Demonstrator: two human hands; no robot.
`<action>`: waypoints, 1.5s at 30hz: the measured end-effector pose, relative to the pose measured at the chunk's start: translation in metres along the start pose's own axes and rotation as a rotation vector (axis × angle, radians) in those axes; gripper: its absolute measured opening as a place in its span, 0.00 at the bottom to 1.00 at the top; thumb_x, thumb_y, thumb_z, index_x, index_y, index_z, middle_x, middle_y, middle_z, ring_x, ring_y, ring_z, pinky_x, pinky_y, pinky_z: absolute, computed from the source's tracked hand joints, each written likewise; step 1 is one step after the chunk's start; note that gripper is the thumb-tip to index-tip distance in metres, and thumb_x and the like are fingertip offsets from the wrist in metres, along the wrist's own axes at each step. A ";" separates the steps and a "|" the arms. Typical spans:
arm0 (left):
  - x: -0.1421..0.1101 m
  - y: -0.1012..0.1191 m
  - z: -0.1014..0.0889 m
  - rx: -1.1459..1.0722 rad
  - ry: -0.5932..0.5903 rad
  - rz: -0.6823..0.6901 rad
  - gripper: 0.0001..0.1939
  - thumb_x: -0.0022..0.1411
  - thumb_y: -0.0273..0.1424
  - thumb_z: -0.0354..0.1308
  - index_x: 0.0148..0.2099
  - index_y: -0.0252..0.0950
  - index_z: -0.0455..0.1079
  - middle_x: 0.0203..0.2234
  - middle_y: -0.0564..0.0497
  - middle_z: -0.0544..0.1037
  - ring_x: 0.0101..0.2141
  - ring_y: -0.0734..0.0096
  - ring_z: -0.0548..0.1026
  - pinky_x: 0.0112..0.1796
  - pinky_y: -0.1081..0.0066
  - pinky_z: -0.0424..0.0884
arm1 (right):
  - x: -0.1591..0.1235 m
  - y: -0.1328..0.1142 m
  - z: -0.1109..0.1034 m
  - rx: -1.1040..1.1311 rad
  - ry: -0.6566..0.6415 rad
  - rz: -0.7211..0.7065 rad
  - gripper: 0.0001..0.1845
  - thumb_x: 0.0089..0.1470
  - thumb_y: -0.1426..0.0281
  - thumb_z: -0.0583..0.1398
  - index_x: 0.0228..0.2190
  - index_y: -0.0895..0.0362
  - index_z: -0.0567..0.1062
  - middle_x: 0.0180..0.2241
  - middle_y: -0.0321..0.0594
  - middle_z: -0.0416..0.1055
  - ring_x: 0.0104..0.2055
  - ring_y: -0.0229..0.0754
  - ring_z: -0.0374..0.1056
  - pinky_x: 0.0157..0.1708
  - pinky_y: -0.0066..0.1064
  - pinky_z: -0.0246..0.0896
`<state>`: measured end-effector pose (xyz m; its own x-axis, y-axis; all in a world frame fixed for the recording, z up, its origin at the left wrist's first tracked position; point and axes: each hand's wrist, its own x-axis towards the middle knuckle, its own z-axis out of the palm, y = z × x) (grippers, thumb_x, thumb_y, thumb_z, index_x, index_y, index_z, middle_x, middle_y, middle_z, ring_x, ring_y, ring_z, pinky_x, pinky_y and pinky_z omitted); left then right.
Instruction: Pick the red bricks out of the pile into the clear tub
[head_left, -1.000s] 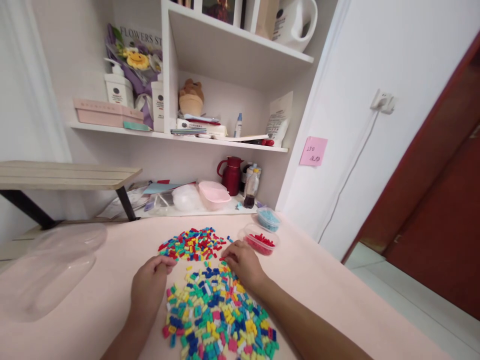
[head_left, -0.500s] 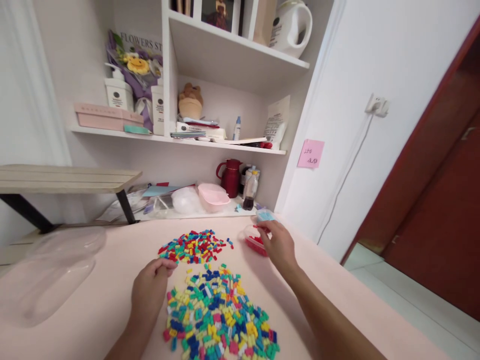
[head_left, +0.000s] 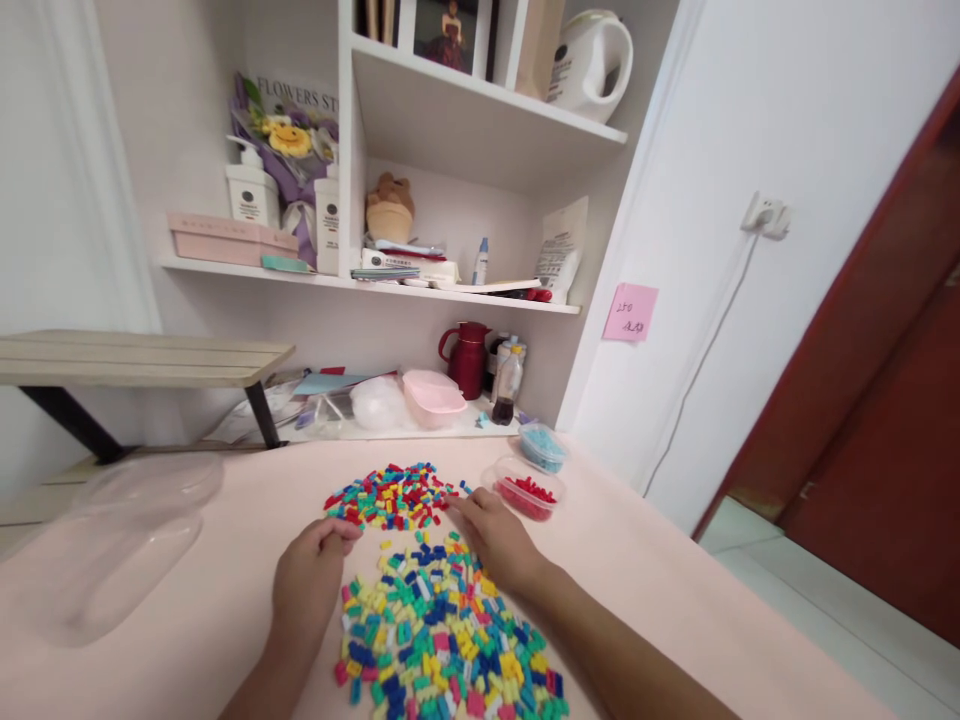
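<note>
My left hand (head_left: 311, 570) rests on the table by the left edge of a small mixed pile of toy bricks (head_left: 397, 497). Its fingers are curled together, and anything inside them is hidden. Reaching from the other side, my right hand (head_left: 499, 538) stretches its fingers to the right edge of that pile, its fingertips close to red bricks. Nearer to me spreads a larger heap of multicoloured toy bricks (head_left: 442, 630), partly behind my right wrist. A clear tub (head_left: 560, 492) of red bricks stands just beyond my right hand. Behind it is another tub (head_left: 544, 447), holding light blue bricks.
Clear plastic lids or containers (head_left: 142, 530) lie at the left of the pink tabletop (head_left: 247, 620). A small wooden stand (head_left: 142, 358) rises behind them. Along the back are a pink bowl (head_left: 435, 395), a dark red jug (head_left: 466, 360) and a bottle (head_left: 508, 385) under the shelves.
My right hand has moved left, away from the tub of red bricks, to the small pile. Both tubs now show more fully. My left hand stays by the pile.
</note>
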<state>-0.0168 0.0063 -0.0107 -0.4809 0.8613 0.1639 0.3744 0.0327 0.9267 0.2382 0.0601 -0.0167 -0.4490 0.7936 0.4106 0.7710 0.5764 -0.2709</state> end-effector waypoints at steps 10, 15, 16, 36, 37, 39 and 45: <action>0.002 -0.004 0.000 0.023 -0.026 -0.013 0.13 0.46 0.35 0.48 0.29 0.41 0.74 0.28 0.50 0.81 0.34 0.59 0.77 0.37 0.66 0.69 | 0.004 0.002 -0.001 0.147 0.018 0.137 0.11 0.56 0.75 0.58 0.39 0.53 0.78 0.39 0.42 0.72 0.40 0.42 0.69 0.41 0.29 0.61; 0.003 -0.003 0.000 0.048 -0.039 -0.020 0.14 0.47 0.36 0.47 0.28 0.41 0.74 0.28 0.50 0.81 0.34 0.58 0.77 0.38 0.65 0.69 | 0.006 0.001 -0.002 0.195 0.034 0.174 0.10 0.54 0.77 0.59 0.35 0.55 0.80 0.38 0.42 0.73 0.40 0.41 0.69 0.40 0.28 0.60; 0.003 -0.003 0.000 0.054 -0.035 -0.018 0.14 0.46 0.36 0.47 0.28 0.40 0.74 0.28 0.50 0.81 0.34 0.58 0.78 0.38 0.65 0.69 | 0.006 -0.001 -0.002 0.183 0.033 0.178 0.09 0.53 0.77 0.59 0.33 0.55 0.80 0.37 0.41 0.74 0.39 0.41 0.69 0.40 0.28 0.60; 0.010 -0.004 -0.002 0.046 -0.051 -0.025 0.14 0.45 0.35 0.48 0.29 0.40 0.75 0.29 0.49 0.82 0.36 0.57 0.79 0.39 0.64 0.71 | 0.005 0.034 -0.058 0.229 0.498 0.207 0.17 0.56 0.76 0.54 0.45 0.53 0.75 0.43 0.42 0.70 0.38 0.41 0.69 0.42 0.34 0.65; 0.010 -0.004 -0.002 0.047 -0.050 -0.019 0.14 0.46 0.35 0.48 0.29 0.40 0.75 0.28 0.49 0.82 0.36 0.57 0.79 0.39 0.64 0.71 | 0.006 0.028 -0.052 0.259 0.441 0.157 0.16 0.56 0.77 0.54 0.43 0.53 0.76 0.41 0.41 0.72 0.38 0.40 0.69 0.42 0.33 0.64; 0.010 -0.003 -0.002 0.060 -0.044 -0.011 0.14 0.46 0.35 0.48 0.28 0.40 0.75 0.27 0.50 0.82 0.35 0.57 0.79 0.38 0.64 0.70 | 0.006 0.018 -0.040 0.285 0.274 0.064 0.15 0.55 0.78 0.55 0.40 0.54 0.78 0.38 0.40 0.74 0.39 0.41 0.70 0.42 0.32 0.64; 0.005 0.001 -0.001 0.063 -0.028 0.021 0.13 0.46 0.33 0.48 0.27 0.40 0.75 0.26 0.50 0.82 0.32 0.59 0.78 0.36 0.65 0.70 | -0.001 -0.002 -0.017 0.290 0.002 0.024 0.12 0.53 0.77 0.59 0.35 0.53 0.81 0.37 0.41 0.76 0.42 0.43 0.70 0.46 0.33 0.63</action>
<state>-0.0202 0.0101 -0.0089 -0.4500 0.8761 0.1730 0.4337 0.0450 0.8999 0.2447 0.0545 -0.0018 -0.4309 0.8074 0.4030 0.6200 0.5894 -0.5178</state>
